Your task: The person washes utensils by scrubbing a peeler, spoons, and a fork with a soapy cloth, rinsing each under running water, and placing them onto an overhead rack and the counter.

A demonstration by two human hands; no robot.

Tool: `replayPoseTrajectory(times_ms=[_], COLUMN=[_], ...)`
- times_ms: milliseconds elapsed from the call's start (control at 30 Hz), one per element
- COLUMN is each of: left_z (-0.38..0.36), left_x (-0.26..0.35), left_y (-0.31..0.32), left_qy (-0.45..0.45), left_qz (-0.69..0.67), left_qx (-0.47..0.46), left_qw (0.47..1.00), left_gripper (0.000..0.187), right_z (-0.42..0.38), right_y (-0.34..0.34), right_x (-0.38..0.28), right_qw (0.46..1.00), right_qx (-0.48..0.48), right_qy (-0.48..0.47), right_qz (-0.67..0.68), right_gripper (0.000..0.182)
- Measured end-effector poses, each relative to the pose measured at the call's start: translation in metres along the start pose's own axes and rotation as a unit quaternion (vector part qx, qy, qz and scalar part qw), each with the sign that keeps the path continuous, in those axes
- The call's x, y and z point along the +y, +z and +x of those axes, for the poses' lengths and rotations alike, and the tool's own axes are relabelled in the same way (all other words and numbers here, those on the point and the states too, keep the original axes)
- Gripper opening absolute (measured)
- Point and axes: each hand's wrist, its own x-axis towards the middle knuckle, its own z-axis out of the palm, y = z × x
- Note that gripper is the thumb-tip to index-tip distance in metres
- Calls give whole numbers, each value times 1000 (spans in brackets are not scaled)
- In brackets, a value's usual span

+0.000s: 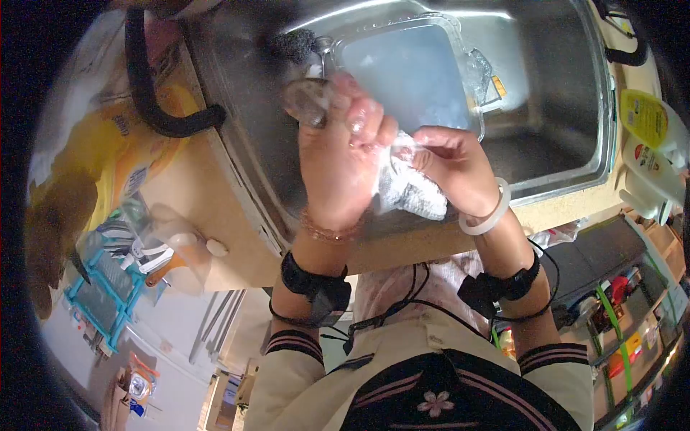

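Both my hands are over the near part of a metal sink point(546, 161), wet and soapy. A white cloth point(413, 188) hangs between them, bunched at its top. My left hand point(345, 144) is closed around one end of the cloth, and a dark, rounded object point(307, 102) shows at its upper left; I cannot tell what it is. My right hand point(456, 161) pinches the cloth's other side between thumb and fingers. Behind them sits a clear rectangular tub point(402, 68) of cloudy bluish water.
A dark scrubber point(295, 47) lies at the sink's back left, and a clear packet point(489, 82) is right of the tub. Bottles point(647, 122) stand at the right edge. A black curved handle point(154, 108) and yellow packaging point(144, 144) are at the left.
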Motion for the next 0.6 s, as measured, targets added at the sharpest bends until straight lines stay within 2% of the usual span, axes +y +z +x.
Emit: replayPoseTrajectory(times_ms=[33,167,200,267,333,367,467,500,600], left_z=[3,5,4,3,4,5,7,0,3], left_x=[9,3,-3,0,7,12,4,-1,13], left_y=[-5,-11,-13,-7,-9,-11,-14,-8,-10], left_qy=[5,13,9,-2,19,13,11,-15,22], left_qz=[-9,-23,-29,-12,19,-22,-49,-52,19], left_qx=[-5,-29,-42,-18,-6,-15,-89,-10,-12], left_qw=[1000,999,999,1000,1000,1000,995,998,1000], left_gripper=[9,9,9,7,7,8,7,8,8], right_z=[-5,-2,2,3,-9,-13,-1,3,-7], right_y=[-4,-2,5,0,-3,-1,-1,4,4], right_x=[2,6,4,-2,6,8,1,0,-2], right_qw=[999,997,999,998,998,1000,991,993,995], right_qx=[-17,-11,-4,-49,-44,-19,-43,-26,-59], right_qy=[47,4,-14,4,18,-14,12,-24,31], right_qz=[-16,-76,-41,-50,-46,-18,-126,-116,-68], right_gripper=[11,12,12,11,11,10,9,9,8])
